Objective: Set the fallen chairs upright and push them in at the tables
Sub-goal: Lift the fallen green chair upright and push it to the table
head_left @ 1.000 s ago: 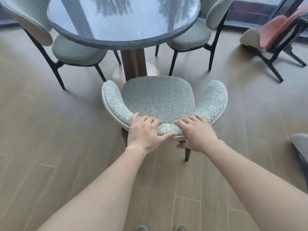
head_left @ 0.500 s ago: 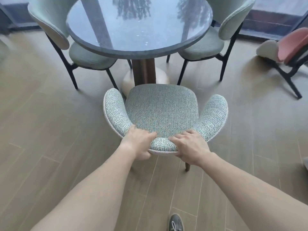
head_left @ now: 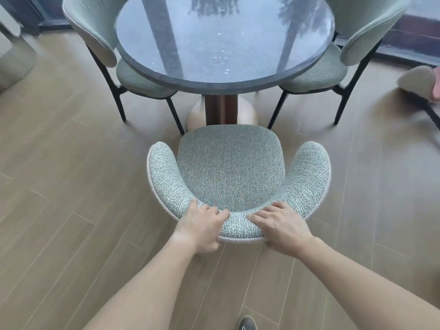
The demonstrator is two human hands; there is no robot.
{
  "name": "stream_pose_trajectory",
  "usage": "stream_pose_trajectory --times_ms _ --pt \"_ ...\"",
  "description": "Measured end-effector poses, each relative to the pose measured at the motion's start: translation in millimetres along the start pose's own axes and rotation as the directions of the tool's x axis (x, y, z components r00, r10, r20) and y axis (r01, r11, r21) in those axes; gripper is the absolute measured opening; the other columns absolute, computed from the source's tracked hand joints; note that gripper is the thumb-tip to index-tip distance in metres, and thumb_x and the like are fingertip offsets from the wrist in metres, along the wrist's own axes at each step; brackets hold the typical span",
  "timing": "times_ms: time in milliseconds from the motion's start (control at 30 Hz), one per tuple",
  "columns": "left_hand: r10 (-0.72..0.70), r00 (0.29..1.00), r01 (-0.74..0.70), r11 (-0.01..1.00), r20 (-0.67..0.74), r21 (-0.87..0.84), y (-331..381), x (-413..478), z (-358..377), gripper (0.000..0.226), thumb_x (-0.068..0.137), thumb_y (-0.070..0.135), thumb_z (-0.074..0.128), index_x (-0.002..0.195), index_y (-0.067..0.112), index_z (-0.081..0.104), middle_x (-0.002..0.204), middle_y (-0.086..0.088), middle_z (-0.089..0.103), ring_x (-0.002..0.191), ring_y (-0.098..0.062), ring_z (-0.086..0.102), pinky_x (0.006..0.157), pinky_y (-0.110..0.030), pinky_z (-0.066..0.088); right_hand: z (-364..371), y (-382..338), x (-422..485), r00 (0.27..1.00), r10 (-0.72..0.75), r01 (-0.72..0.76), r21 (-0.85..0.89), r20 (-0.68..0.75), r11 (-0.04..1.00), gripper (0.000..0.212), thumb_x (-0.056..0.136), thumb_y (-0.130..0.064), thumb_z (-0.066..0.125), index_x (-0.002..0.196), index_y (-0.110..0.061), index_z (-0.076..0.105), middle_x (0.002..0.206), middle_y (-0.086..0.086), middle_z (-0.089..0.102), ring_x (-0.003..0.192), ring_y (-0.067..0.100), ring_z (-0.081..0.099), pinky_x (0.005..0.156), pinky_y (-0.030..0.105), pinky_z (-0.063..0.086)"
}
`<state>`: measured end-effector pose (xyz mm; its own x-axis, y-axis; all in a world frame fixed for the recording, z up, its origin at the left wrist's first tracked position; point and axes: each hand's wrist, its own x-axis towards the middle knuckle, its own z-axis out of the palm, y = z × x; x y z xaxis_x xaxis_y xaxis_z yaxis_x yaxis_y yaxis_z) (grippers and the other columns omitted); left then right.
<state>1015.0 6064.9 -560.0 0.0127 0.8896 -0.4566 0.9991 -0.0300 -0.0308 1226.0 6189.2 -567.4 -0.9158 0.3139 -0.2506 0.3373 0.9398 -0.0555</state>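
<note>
Both hands — left hand (head_left: 202, 228), right hand (head_left: 282, 231) — wrap fingers over the upright chair (head_left: 232, 167) backrest's top edge. Its seat front sits just short of the round table (head_left: 223, 41) rim — bare floor (head_left: 59, 186) lies open either side.

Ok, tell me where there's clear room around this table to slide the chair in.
Free: the floor gap between the two pushed-in green chairs, ahead of the speckled chair, up to the table pedestal. Both hands grip its backrest. Crowded: the pushed-in chairs' dark legs flank that gap closely.
</note>
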Motion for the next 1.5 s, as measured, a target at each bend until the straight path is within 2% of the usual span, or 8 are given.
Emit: stream_pose_trajectory --times_ms 100,333,500,933,1167,1333,1400,1500 --pt "-0.025 0.999 0.026 1.0 -0.042 0.017 -21 33 -15 0.063 0.085 0.045 0.069 0.139 0.025 0.043 0.126 -0.004 0.067 0.119 -0.029 0.065 0.115 -0.059 0.036 -9 32 35 1.0 -0.002 0.002 -0.023 0.0 1.0 0.043 0.092 -0.033 0.062 0.135 -0.029 0.061 0.123 -0.008 0.073 0.118 0.022 0.067 0.107 0.04 0.043" --pt "-0.03 0.983 0.04 0.998 -0.181 0.055 -69 93 -37 0.056 0.083 0.06 0.067 0.126 0.03 0.049 0.112 0.001 0.069 0.104 -0.027 0.067 0.094 -0.045 0.046 -31 74 99 0.996 0.028 -0.033 -0.061 -0.085 0.998 0.05 0.089 -0.056 0.069 0.132 -0.032 0.063 0.116 -0.011 0.072 0.116 0.019 0.068 0.102 0.037 0.045" --pt "0.001 0.97 0.014 0.998 -0.244 0.061 -96 115 -47 0.058 0.083 0.07 0.062 0.126 0.033 0.051 0.113 0.003 0.069 0.105 -0.028 0.068 0.092 -0.043 0.048 -42 84 124 0.991 0.037 -0.044 -0.046 -0.132 0.998 0.053 0.088 -0.063 0.068 0.133 -0.034 0.063 0.118 -0.01 0.073 0.115 0.019 0.068 0.101 0.037 0.046" --pt "-0.02 0.963 0.027 0.999 -0.27 0.021 -102 123 -51 0.054 0.082 0.067 0.061 0.124 0.033 0.056 0.109 0.004 0.07 0.101 -0.029 0.071 0.082 -0.042 0.053 -50 84 137 0.987 0.136 -0.142 -0.067 -0.081 0.988 0.063 0.084 -0.066 0.073 0.138 -0.04 0.054 0.123 -0.01 0.07 0.119 0.02 0.066 0.102 0.039 0.043" --pt "-0.06 0.964 0.052 0.998 -0.259 -0.038 -79 101 -53 0.04 0.081 0.057 0.064 0.11 0.03 0.058 0.097 0.003 0.073 0.089 -0.029 0.07 0.072 -0.038 0.039 -51 60 116 0.97 0.244 -0.245 -0.046 -0.024 0.969 0.054 0.085 -0.054 0.078 0.132 -0.036 0.058 0.118 -0.004 0.074 0.112 0.025 0.069 0.101 0.04 0.043" --pt "-0.01 0.979 -0.001 0.998 -0.203 -0.056 -52 54 -27 0.035 0.081 0.048 0.069 0.104 0.03 0.05 0.082 0.009 0.056 0.081 -0.024 0.061 0.087 -0.045 0.043 -37 14 68 0.969 0.249 -0.249 -0.037 0.001 0.968 0.039 0.089 -0.049 0.071 0.123 -0.033 0.06 0.111 -0.007 0.073 0.107 0.025 0.069 0.1 0.041 0.043" --pt "-0.013 0.987 0.005 0.999 -0.159 -0.051 -47 40 -21 0.039 0.082 0.046 0.07 0.114 0.029 0.056 0.087 0.008 0.062 0.079 -0.022 0.056 0.1 -0.049 0.044 -32 -2 53 0.967 0.255 -0.255 -0.026 0.004 0.967 0.037 0.09 -0.049 0.069 0.122 -0.033 0.06 0.113 -0.008 0.072 0.109 0.023 0.067 0.1 0.04 0.042" --pt "-0.011 0.994 0.001 0.996 -0.11 -0.089 -31 23 -18 0.044 0.082 0.042 0.071 0.12 0.029 0.057 0.094 0.006 0.068 0.089 -0.024 0.065 0.106 -0.052 0.042 -25 -15 33 0.965 0.26 -0.259 -0.005 0.026 0.966 0.043 0.09 -0.049 0.07 0.129 -0.035 0.059 0.118 -0.009 0.071 0.116 0.02 0.066 0.102 0.037 0.037"
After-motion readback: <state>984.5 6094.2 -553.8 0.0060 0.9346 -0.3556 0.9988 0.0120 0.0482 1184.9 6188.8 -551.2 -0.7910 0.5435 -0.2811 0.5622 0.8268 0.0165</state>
